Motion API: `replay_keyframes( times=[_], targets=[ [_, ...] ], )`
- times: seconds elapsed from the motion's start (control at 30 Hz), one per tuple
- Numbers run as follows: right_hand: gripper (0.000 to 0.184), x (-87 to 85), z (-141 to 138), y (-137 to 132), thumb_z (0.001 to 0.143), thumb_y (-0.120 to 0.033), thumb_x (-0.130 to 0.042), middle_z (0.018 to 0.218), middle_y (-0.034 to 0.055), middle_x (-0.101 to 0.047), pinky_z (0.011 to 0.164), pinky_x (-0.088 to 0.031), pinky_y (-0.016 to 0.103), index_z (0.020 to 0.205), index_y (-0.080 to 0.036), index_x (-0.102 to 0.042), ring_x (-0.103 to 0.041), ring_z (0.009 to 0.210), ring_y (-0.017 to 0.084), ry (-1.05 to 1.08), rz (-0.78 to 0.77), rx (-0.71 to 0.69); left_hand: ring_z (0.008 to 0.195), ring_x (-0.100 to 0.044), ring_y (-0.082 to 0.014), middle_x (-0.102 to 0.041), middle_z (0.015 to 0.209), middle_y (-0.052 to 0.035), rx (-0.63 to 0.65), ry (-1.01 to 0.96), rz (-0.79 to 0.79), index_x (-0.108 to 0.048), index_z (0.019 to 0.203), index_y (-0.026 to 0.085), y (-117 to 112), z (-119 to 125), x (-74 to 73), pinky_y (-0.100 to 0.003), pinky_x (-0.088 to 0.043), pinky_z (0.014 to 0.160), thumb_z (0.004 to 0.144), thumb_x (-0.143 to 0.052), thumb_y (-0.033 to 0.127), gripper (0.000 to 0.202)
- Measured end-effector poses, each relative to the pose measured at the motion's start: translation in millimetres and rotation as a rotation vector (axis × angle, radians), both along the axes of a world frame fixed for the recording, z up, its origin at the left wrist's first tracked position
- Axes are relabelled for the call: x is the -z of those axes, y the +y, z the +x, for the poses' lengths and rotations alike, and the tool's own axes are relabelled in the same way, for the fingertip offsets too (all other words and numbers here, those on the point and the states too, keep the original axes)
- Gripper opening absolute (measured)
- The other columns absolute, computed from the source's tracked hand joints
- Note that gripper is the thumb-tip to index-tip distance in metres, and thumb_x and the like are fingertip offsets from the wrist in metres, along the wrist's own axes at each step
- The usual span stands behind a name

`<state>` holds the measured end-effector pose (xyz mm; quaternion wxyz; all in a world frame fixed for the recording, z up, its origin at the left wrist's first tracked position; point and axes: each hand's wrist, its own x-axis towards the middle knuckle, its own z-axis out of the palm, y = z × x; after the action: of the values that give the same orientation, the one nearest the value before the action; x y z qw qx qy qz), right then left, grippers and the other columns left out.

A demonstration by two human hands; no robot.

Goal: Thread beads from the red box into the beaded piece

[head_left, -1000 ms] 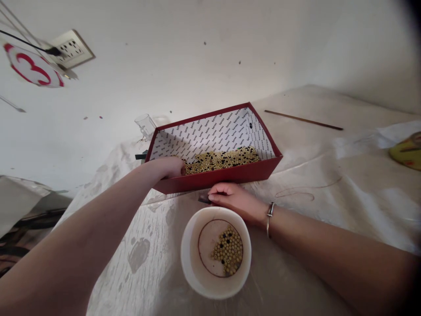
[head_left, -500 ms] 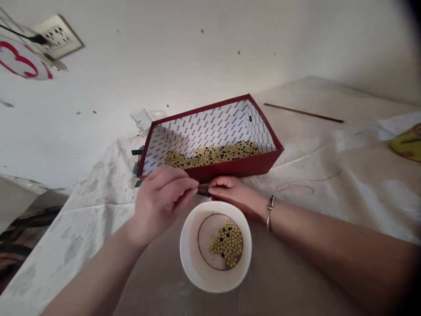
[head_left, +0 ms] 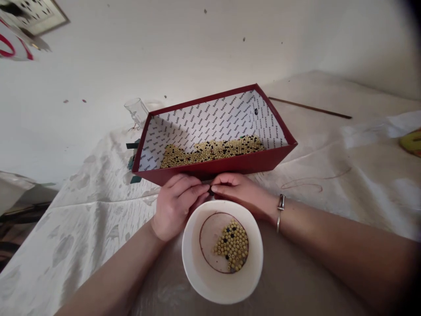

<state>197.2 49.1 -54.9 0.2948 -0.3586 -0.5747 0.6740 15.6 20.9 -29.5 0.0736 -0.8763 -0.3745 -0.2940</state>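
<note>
My left hand (head_left: 179, 204) and my right hand (head_left: 237, 193) meet just behind the rim of a white tub (head_left: 192, 263). Their fingertips pinch a small dark piece (head_left: 211, 190), too small and too hidden to name. Tan beads (head_left: 235, 245), with a few dark ones among them, lie in the tub's bottom right. Right behind my hands is a red box (head_left: 243, 163) with a printed white lining. Along its near side lies a heap of small tan and dark beads (head_left: 210, 151).
A clear glass (head_left: 136, 112) stands behind the box's left end. To the right lie a thin brown stick (head_left: 309, 108), a loose reddish thread (head_left: 305, 184) and a yellow-green object (head_left: 411, 142). A pale cloth (head_left: 108, 219) covers the table. The wall carries a power outlet (head_left: 39, 13).
My left hand has moved right and closed in on my right hand, so less of the dark piece shows between them. The view has shifted slightly.
</note>
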Motion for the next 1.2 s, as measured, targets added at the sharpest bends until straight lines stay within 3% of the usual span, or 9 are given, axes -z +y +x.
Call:
replay_keyframes(
  times=[0.33, 1.0, 1.2],
  targets=[
    [0.017, -0.4, -1.7, 0.7, 0.075, -0.033, -0.054, 0.067, -0.0015, -0.056, 0.057, -0.037, 0.022, 0.074, -0.016, -0.058, -0.047, 0.061, 0.009, -0.051, 0.043, 0.01, 0.08, -0.053, -0.0136, -0.059, 0.083, -0.0025, -0.081, -0.114, -0.025, -0.061, 0.081, 0.019, -1.8, 5.5, 0.1, -0.029, -0.044, 0.073, 0.072, -0.06, 0.016, 0.01],
    [0.018, 1.0, -1.9, 1.9, 0.074, -0.033, -0.054, 0.07, -0.0003, -0.059, 0.06, -0.039, 0.023, 0.074, -0.016, -0.059, -0.049, 0.064, 0.011, -0.099, 0.119, 0.0, 0.081, -0.05, -0.0163, -0.059, 0.085, -0.0043, -0.091, 0.03, -0.006, -0.06, 0.081, 0.018, -4.3, 5.3, -0.1, -0.032, -0.043, 0.074, 0.074, -0.057, 0.019, 0.007],
    [0.018, -0.4, -1.6, -0.6, 0.074, -0.035, -0.053, 0.068, -0.0006, -0.057, 0.055, -0.038, 0.022, 0.075, -0.017, -0.057, -0.048, 0.06, 0.01, -0.076, 0.061, 0.007, 0.079, -0.051, -0.0158, -0.058, 0.083, -0.004, -0.105, 0.017, 0.051, -0.059, 0.078, 0.018, -2.2, 2.5, 0.2, -0.031, -0.043, 0.073, 0.073, -0.057, 0.018, 0.005]
  ],
)
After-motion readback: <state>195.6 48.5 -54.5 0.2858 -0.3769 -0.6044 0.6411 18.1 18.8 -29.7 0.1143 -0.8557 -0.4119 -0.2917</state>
